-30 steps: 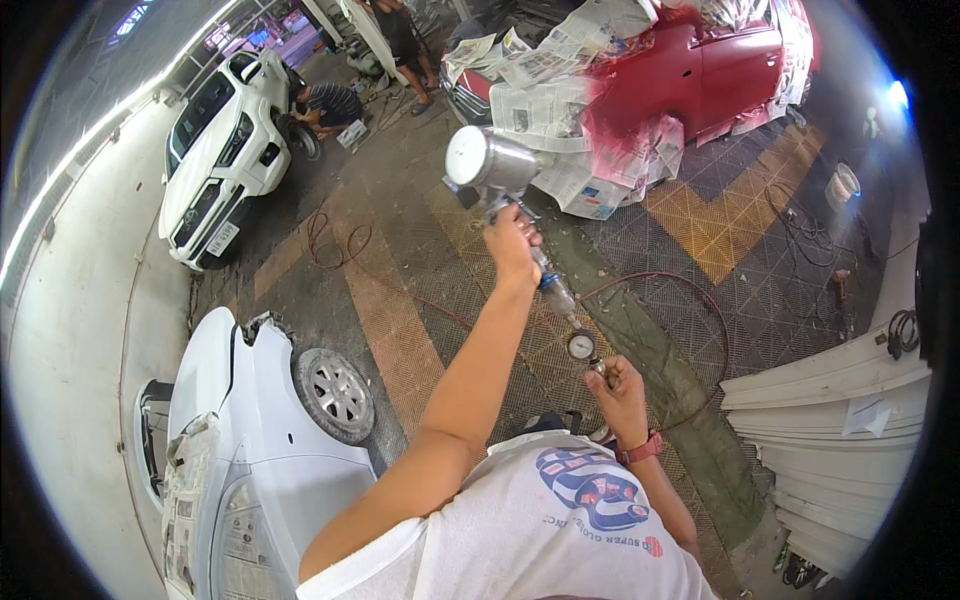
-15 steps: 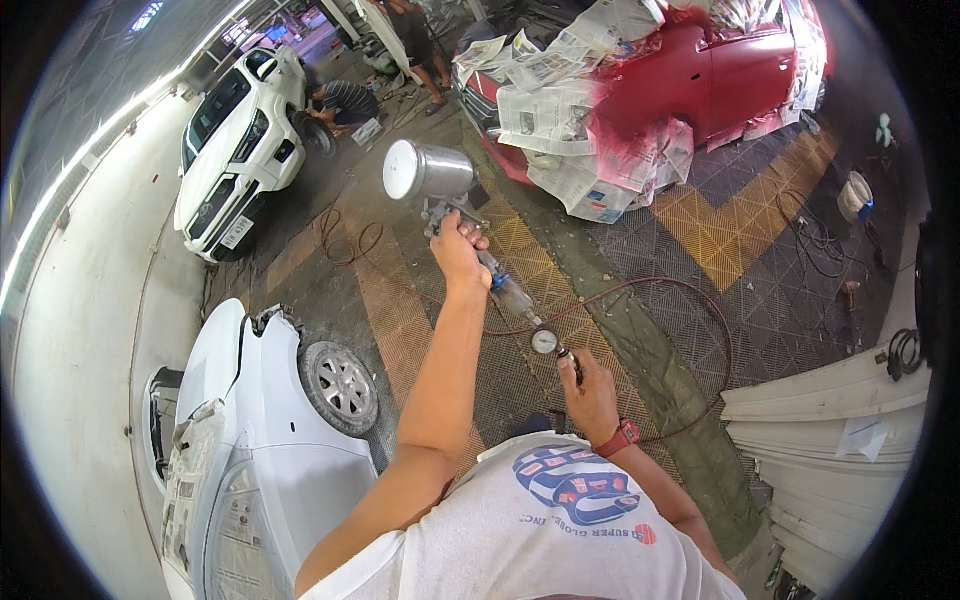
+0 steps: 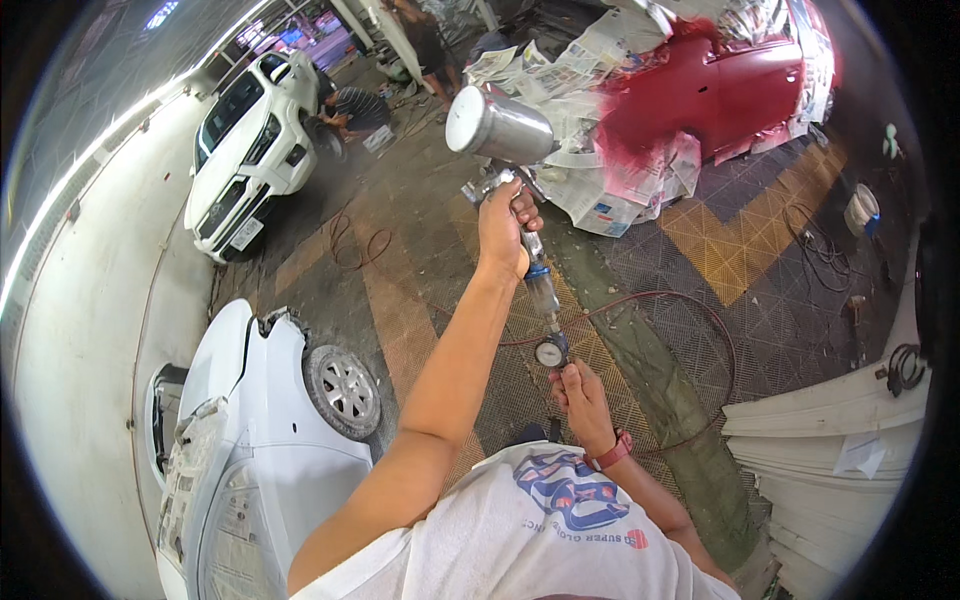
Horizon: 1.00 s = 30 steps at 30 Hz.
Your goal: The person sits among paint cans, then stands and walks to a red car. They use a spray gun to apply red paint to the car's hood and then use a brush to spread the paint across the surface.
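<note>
My left hand (image 3: 505,225) grips a silver spray gun (image 3: 497,185) raised in the middle of the view, its metal paint cup (image 3: 500,125) on top. Beneath the grip hang a clear filter with a blue ring (image 3: 542,292) and a round pressure gauge (image 3: 550,352). My right hand (image 3: 580,395) pinches the fitting just below the gauge, near my torso. Beyond the gun stands a red car (image 3: 665,95), partly wrapped in newspaper (image 3: 620,195) with red overspray on it.
A white pickup (image 3: 245,170) stands back left, a person (image 3: 355,110) crouched beside it and another (image 3: 420,45) standing behind. A white car body (image 3: 270,420) is close at left. Red hose (image 3: 700,300) loops across the tiled floor (image 3: 400,330); a bucket (image 3: 862,210) stands at right.
The spray gun in my left hand swung left, then moved back right, now slightly higher than half a second ago. My right hand shifted slightly left over the second, still at the gauge fitting.
</note>
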Each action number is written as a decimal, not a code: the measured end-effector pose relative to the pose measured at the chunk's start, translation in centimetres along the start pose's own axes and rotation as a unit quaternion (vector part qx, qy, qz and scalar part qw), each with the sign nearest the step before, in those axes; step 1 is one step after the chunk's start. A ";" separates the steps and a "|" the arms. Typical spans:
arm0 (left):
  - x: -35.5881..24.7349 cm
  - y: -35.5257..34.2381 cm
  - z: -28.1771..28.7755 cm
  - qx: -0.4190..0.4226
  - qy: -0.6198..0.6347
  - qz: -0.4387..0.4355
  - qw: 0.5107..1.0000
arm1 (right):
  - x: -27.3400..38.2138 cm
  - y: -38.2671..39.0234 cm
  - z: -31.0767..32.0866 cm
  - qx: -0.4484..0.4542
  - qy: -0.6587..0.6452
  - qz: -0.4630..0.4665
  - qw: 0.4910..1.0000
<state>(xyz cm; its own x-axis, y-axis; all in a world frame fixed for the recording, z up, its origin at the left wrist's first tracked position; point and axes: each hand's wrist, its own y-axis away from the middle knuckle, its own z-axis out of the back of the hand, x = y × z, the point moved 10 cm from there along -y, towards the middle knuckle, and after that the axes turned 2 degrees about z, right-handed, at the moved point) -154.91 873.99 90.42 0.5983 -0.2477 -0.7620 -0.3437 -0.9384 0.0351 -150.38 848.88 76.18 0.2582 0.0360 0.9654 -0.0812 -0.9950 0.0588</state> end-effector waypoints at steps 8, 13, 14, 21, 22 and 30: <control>8.4 0.9 -3.1 0.127 -0.064 0.099 0.985 | 10.9 -2.5 8.6 -0.116 0.210 0.145 0.960; 19.0 4.3 -11.3 0.221 0.041 0.194 0.955 | 13.0 -4.1 14.6 -0.269 0.332 0.243 0.871; 20.9 4.9 -12.1 0.241 0.073 0.217 0.943 | 13.0 -4.3 15.7 -0.288 0.311 0.236 0.874; 29.3 9.7 -20.3 0.331 -0.040 0.271 0.903 | 15.0 0.2 26.8 -0.385 0.243 0.088 0.886; 30.2 10.9 -22.2 0.370 -0.049 0.280 0.884 | 14.4 1.2 29.7 -0.419 0.255 0.112 0.864; 33.9 15.3 -16.5 0.408 -0.357 0.145 0.828 | 17.3 5.2 37.7 -0.520 0.135 0.113 0.836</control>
<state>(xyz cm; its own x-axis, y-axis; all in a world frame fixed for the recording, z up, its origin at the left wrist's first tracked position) -127.96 847.26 75.83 -0.0761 0.0447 -0.9961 -0.9466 -0.3172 0.0581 -110.02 840.82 83.60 -0.0912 0.0179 0.9957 -0.9277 -0.3651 -0.0784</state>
